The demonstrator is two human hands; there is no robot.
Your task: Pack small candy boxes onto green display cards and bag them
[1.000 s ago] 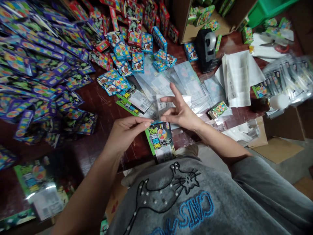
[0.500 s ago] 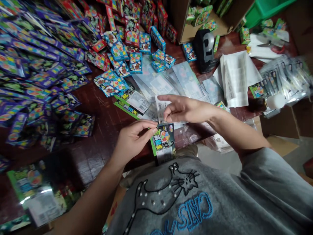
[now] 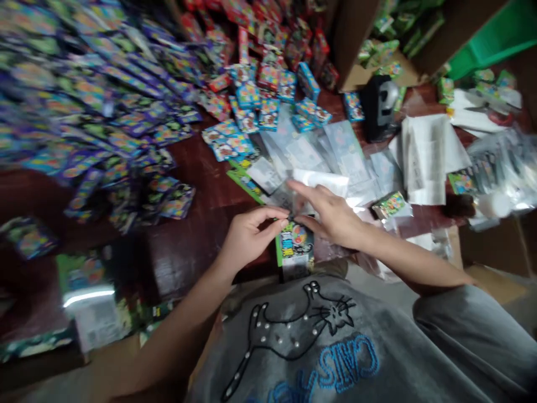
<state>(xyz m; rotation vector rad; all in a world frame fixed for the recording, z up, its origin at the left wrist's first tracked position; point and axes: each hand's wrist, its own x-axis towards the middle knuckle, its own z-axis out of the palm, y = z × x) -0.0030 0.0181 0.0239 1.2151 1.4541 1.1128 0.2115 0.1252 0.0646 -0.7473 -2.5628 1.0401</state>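
My left hand [image 3: 262, 232] pinches the upper left edge of a small printed plastic packet [image 3: 297, 249] with a green side strip, held near my body at the table's edge. Over the packet's top is my right hand [image 3: 331, 215], blurred, its index finger stretched out and its thumb apart from it near the packet's upper edge. I see nothing held in it. Just beyond the fingers lies a white sheet [image 3: 323, 179]. Flat clear packets with labels [image 3: 302, 151] overlap behind it.
Piles of purple boxes [image 3: 121, 123], red boxes [image 3: 268, 33] and blue boxes [image 3: 247, 112] cover the left and back. A black tape dispenser [image 3: 377, 109], white sticker sheets [image 3: 425, 162] and a small green box [image 3: 389, 205] sit to the right. A green bin [image 3: 486, 42] stands behind.
The view has shifted, so the table's things appear further right. My right index finger has stretched out, and the white sheet beneath that hand shows more fully. My left hand keeps its pinch.
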